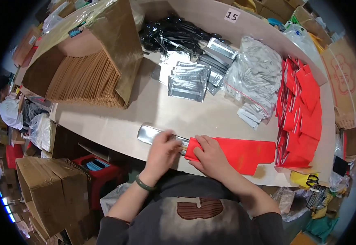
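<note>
Near the table's front edge lies a red paper envelope (pixel 243 151), its left end under my right hand (pixel 212 157). That hand grips the envelope near its mouth, fingers on top. My left hand (pixel 162 153) is just left of the mouth, over a long shiny silver tray-like piece (pixel 146 134). The silver piece reaches toward the red mouth, with thin light-coloured strips beside it. Motion blurs my left fingers, so their hold cannot be made out. A dark green bangle (pixel 144 183) circles my left wrist.
An opened carton (pixel 125 45) holds tightly stacked brown pieces (pixel 84 79) at the left. Behind lie black glossy utensils (pixel 174 34), silver packets (pixel 189 81) and a plastic bag of white packets (pixel 253 69). Red envelopes (pixel 300 114) pile along the right. A raised partition (pixel 194 12) bounds the table's back.
</note>
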The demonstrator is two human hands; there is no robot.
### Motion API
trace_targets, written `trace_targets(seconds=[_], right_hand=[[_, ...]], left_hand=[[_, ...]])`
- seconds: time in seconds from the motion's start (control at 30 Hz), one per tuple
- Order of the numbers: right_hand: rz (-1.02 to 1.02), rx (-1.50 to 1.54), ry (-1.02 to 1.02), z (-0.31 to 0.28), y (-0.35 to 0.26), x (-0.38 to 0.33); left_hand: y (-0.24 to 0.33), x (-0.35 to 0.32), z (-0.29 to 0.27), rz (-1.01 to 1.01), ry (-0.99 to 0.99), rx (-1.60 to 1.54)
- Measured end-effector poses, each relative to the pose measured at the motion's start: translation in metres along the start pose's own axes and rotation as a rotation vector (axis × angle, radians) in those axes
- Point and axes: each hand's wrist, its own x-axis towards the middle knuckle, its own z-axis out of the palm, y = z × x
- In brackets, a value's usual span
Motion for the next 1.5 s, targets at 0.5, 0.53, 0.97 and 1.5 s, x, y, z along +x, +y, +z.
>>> trace_targets(seconds=[0.5, 0.53, 0.97, 1.5], right_hand=[[0.248, -0.046, -0.138, -0.123, 0.044, 0.010], [0.348, 0.126, -0.062, -0.178, 0.080, -0.002], [0.134, -0.061, -0.166, -0.057, 0.037, -0.035], [0.638, -0.108, -0.158, -0.023, 0.018, -0.015]], left_hand=[[0.000, 0.029, -0.035, 0.013, -0.115, 0.240], [0.001, 0.029, -0.040, -0.195, -0.055, 0.134], [0.057, 0.024, 0.016, -0.130, -0.759, -0.516], [0.020, 0.020, -0.004, -0.026, -0.380, 0.144]])
